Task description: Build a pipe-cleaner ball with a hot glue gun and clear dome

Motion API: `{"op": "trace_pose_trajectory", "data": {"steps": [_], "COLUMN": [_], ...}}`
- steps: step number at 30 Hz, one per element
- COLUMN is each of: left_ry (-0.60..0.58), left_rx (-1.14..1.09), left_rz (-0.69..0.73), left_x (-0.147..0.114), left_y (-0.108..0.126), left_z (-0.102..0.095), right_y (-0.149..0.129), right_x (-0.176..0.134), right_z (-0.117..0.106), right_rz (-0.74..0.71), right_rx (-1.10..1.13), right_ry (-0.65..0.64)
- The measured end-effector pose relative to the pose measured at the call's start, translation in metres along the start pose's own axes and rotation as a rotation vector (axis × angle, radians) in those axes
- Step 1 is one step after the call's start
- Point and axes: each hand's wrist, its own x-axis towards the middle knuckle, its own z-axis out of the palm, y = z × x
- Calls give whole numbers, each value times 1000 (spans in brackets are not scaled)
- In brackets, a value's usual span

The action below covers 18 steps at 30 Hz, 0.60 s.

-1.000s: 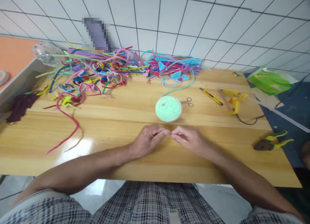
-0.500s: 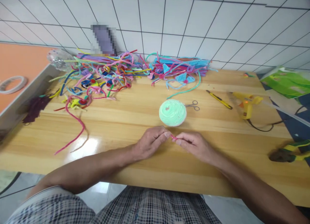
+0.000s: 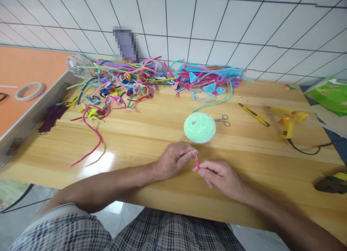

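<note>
right hand (image 3: 221, 177) pinches a short pink pipe cleaner bit (image 3: 197, 162) near the table's (image 3: 135, 135) front edge, tip poking up. left hand (image 3: 176, 158) rests just beside it, fingers loosely curled, holding nothing. mint green coil (image 3: 200, 127) sits just behind both hands, small scissors (image 3: 223, 120) touching it, glue gun (image 3: 287, 120) toward the right edge.

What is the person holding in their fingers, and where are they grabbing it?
The right hand pinches a short pink fuzzy pipe-cleaner piece by its lower end; the left hand holds nothing.
</note>
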Motion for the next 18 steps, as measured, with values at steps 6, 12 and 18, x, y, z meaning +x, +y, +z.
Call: {"op": "trace_pose_trajectory", "data": {"steps": [6, 12, 18], "left_ry": [-49, -127, -73], "left_rx": [-95, -262, -266], "left_rz": [-64, -83, -95], "left_x": [-2, -3, -3], "left_y": [-1, -2, -2], "left_z": [-3, -3, -2], "right_y": [5, 9, 7], "right_x": [2, 7, 5], "right_z": [-2, -11, -8], "right_rz": [34, 95, 100], "right_rx": [55, 56, 46], "right_ry": [3, 15, -36]}}
